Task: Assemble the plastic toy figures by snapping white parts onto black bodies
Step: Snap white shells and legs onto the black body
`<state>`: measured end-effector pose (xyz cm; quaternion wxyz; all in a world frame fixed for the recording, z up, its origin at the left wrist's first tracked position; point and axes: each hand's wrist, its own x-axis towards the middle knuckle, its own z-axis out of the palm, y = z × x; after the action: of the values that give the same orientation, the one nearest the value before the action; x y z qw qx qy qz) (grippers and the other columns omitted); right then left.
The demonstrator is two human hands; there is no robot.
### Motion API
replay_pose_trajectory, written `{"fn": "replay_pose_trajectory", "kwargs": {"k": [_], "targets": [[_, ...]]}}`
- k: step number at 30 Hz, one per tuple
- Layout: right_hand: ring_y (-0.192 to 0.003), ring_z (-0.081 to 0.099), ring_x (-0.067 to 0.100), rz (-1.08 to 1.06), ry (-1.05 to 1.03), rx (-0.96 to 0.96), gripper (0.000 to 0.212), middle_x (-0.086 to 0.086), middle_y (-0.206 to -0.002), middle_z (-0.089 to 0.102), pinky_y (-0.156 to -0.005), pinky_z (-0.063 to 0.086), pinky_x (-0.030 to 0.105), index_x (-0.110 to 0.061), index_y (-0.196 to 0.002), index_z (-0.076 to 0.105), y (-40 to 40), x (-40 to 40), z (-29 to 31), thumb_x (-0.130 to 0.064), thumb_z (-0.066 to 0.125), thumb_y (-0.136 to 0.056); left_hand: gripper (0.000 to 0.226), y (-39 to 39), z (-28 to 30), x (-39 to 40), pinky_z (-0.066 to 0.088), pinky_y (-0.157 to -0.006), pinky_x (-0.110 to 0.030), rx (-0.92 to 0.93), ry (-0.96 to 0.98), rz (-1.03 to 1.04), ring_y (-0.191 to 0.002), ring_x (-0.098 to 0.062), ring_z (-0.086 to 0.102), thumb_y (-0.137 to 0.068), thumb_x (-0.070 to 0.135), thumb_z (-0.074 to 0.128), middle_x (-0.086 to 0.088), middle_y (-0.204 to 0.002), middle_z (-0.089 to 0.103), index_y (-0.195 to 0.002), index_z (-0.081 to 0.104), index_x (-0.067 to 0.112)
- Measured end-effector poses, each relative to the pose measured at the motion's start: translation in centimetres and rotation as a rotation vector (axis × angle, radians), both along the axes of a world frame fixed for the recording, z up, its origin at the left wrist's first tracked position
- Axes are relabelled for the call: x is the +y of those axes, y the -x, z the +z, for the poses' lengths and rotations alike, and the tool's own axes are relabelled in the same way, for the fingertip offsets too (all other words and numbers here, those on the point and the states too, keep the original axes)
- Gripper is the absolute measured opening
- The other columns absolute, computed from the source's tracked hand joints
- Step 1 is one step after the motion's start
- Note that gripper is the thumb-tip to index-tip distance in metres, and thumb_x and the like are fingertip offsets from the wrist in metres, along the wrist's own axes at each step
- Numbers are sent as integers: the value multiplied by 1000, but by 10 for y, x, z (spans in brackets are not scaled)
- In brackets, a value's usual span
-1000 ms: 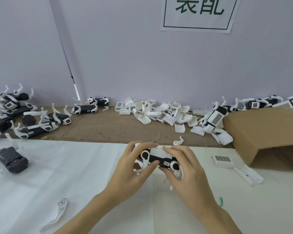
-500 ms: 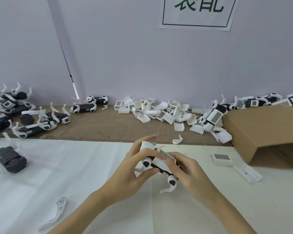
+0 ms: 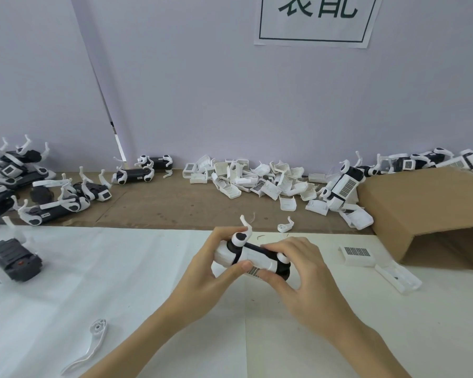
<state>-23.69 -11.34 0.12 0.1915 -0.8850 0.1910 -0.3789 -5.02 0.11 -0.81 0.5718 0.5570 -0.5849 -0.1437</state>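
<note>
A black and white toy figure is held above the white sheet at the centre. My left hand grips its left end, thumb pressing on the white shell near a barcode label. My right hand grips its right end, fingers curled over a white leg joint. A white leg sticks up from the figure's far side. A bare black body lies at the left. Loose white legs lie at the front left and behind the hands. A pile of white shells sits by the wall.
Several assembled figures lie at the back left, and more at the back right. A cardboard box lies on its side at the right. A white barcode shell and a long white part rest beside it.
Both hands have turned the figure over: its white shell now faces up and a leg points upward. The figure sits a little farther right and more level than before.
</note>
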Motion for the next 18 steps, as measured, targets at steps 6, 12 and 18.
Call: {"fn": "replay_pose_trajectory", "kwargs": {"k": [6,12,18], "targets": [[-99,52,1,-11,-32,-45,20,-27,-96,56,-93,36,19,-23,-103,69,-3,6,7,-38,73,-90,38,0,2,0,48,-93,-18,46,14,-31,-116,-21,65,-100,28,71,2,-123,69,-136,59,24],[-96,60,10,72,-416,-65,16,-16,-88,66,-89,50,26,-30,-99,73,-1,10,11,-43,66,-95,50,-1,6,3,53,-91,-35,-10,-122,95,-110,-17,65,-93,62,66,12,-118,70,-136,57,39],[-82,58,19,174,-1034,-178,29,8,-89,65,-73,45,34,-11,-98,72,-3,0,9,-35,57,-100,50,0,0,4,43,-111,-29,-269,-42,-45,-144,-25,45,-97,38,76,11,-150,43,-142,55,37]]}}
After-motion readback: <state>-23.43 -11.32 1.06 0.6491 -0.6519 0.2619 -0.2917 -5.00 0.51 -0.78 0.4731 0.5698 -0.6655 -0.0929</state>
